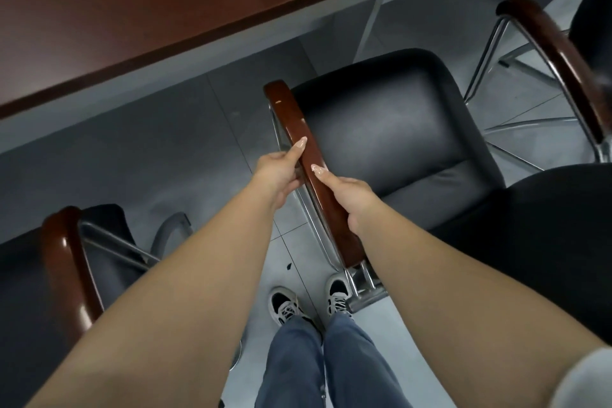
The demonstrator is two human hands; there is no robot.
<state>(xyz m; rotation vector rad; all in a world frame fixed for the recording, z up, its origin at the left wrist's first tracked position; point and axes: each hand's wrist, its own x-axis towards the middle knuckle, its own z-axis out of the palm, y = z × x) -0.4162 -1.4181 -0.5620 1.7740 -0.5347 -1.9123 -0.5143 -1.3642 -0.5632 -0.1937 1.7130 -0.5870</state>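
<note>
Right now I have both hands wrapped round the near wooden armrest (291,116) of the black chair (390,116): left hand (276,175) and right hand (349,195), thumbs on top. The chair stands just short of the table (132,10). I judge I'm gripping to shift it; next comes an even two-handed slide.
</note>
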